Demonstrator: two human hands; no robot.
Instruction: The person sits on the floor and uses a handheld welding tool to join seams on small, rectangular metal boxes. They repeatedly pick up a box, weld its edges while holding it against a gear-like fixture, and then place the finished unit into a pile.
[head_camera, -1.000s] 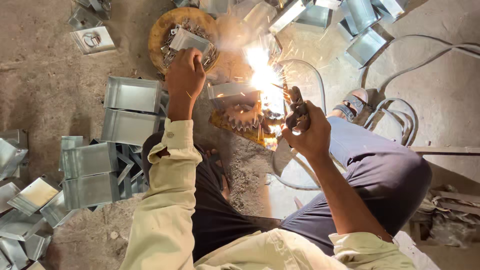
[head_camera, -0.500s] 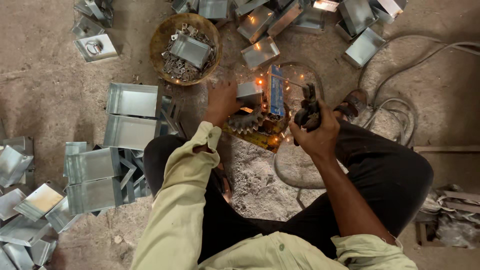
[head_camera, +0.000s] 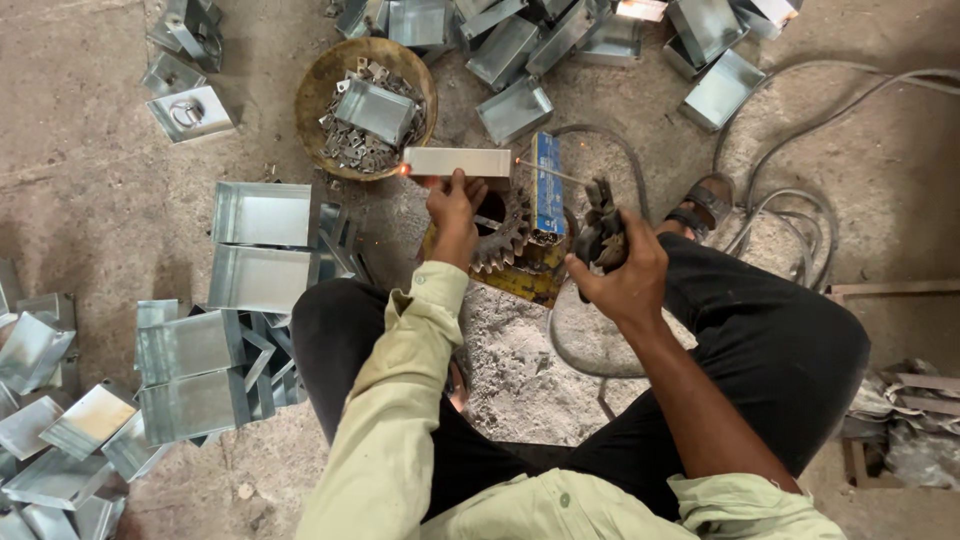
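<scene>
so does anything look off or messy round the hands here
Yes. The metal box in the left hand glows orange at one corner. The right hand grips the electrode holder. Finished boxes lie strewn on the dirt floor, and cables tangle beside a sandalled foot.

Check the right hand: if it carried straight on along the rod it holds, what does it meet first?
Probably the blue packet: the right hand aims its electrode holder and rod up-left across it; height above it is unclear.

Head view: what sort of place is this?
Probably a small metal workshop, with work done on the floor. The right hand grips a welding holder, the left hand holds a metal box, and more boxes lie beside a bowl of small parts.
</scene>
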